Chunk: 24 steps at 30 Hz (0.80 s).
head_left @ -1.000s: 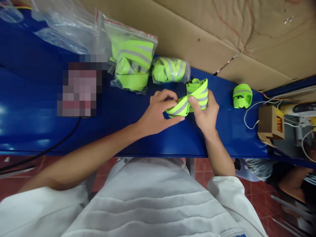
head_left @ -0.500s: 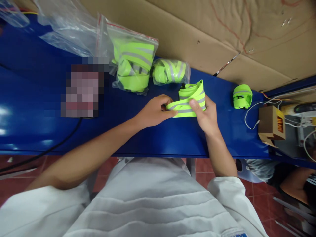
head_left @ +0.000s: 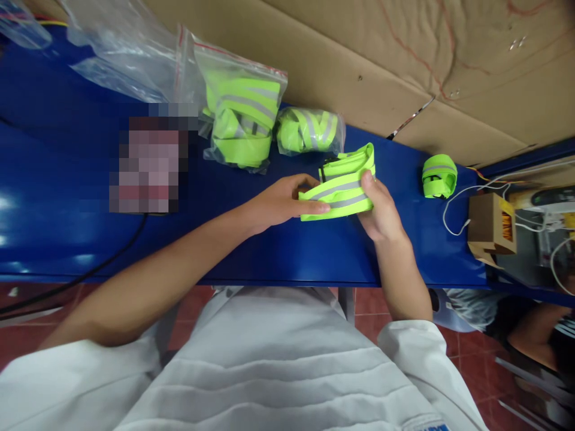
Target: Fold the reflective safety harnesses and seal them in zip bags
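Blue tabletop (head_left: 67, 233) across the view, backed by brown cardboard sheet (head_left: 404, 78), with clear plastic bags (head_left: 121, 54) at the far left edge. Against the cardboard, a zip bag of folded reflective bands (head_left: 242, 120), then a smaller bagged band bundle (head_left: 309, 130) just beside it, a small cardboard box (head_left: 491, 227) at the right edge and a loose rolled band (head_left: 439, 176) near it. At centre, above the tabletop, a folded neon-yellow reflective band (head_left: 342, 190) with grey stripes, pinched at its left end by the left hand (head_left: 281, 203), fingers pressed together on it, and clasped at its right end by the right hand (head_left: 381, 209), thumb on top.
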Motion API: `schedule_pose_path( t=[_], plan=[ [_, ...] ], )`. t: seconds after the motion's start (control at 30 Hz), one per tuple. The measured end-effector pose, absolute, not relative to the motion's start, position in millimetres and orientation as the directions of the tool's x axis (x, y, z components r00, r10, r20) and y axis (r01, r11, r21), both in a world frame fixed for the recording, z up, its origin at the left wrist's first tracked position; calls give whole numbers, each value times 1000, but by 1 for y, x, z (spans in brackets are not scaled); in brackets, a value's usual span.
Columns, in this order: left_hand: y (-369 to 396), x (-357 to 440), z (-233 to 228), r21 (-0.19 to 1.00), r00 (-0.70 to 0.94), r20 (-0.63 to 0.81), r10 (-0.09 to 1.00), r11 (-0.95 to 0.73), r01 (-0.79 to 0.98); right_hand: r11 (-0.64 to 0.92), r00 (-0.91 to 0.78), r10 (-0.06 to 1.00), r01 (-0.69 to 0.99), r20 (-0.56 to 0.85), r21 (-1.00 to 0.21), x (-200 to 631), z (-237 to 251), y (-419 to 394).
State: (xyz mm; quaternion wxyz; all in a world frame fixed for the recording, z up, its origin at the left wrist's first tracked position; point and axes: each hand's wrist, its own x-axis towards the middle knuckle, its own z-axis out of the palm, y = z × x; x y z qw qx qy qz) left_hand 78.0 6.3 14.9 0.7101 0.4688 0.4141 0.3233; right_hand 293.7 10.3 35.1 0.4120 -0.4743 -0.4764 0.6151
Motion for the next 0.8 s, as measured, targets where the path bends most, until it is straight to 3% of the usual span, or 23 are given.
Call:
schedule_pose_path(
  t=[0.23, 0.4, 0.47, 0.63, 0.8],
  plan=[
    [3, 84, 10, 928, 406, -130, 905, 255, -271, -246, -222, 948, -61, -227, -967, 293, 35, 15],
    [2, 81, 9, 986, 222, -22, 975, 58, -156, -92, -62, 994, 25, -93, -995, 289, 29, 12],
    [3, 80, 10, 987, 196, -29, 980, 58, -148, -67, -34, 997, 32, -68, -997, 287, 26, 12],
    [4, 84, 6, 945, 234, -71, 970, 141, -295, -190, -144, 973, -64, -179, -980, 286, 18, 16],
    [9, 87, -8, 967, 61, -24, 998, 38, -250, -190, -148, 974, -134, -170, -973, 286, 14, 14]
  ],
)
